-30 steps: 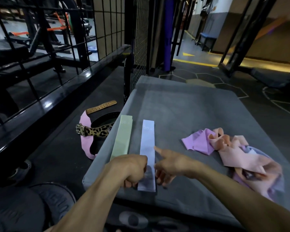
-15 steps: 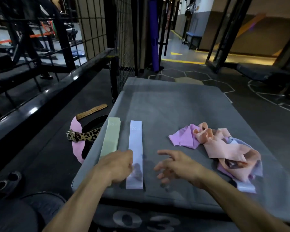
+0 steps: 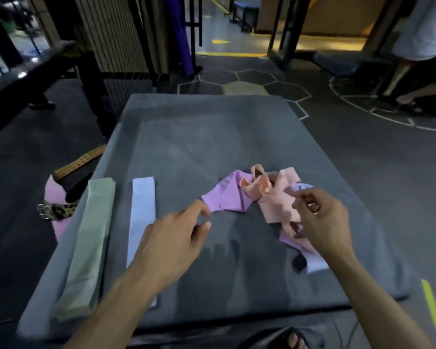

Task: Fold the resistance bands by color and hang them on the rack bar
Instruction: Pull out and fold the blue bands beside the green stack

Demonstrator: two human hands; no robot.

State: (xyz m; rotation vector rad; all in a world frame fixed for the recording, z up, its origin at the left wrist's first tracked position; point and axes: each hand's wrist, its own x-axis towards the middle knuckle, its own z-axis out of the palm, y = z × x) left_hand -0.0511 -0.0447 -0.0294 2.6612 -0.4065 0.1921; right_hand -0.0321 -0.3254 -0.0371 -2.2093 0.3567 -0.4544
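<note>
A stack of folded green bands (image 3: 91, 245) lies along the left edge of the grey padded platform (image 3: 212, 137). A flat pale lilac band (image 3: 141, 217) lies beside it. To the right sits a crumpled pile of bands: a purple band (image 3: 227, 200), a peach band (image 3: 275, 197) and a pale blue band (image 3: 317, 265) underneath. My left hand (image 3: 171, 243) reaches out with straight fingers, its tips just short of the purple band. My right hand (image 3: 322, 220) hovers over the peach band with loosely curled fingers and I see nothing held in it.
A leopard-print belt (image 3: 58, 210) and a pink band (image 3: 58, 227) lie on the floor to the left. A black rack bar (image 3: 35, 69) runs along the upper left. Someone's legs (image 3: 398, 79) stand at the upper right. My foot (image 3: 295, 341) shows at the bottom.
Both hands left the pale lilac band and moved right toward the crumpled pile. The view swung right and closer.
</note>
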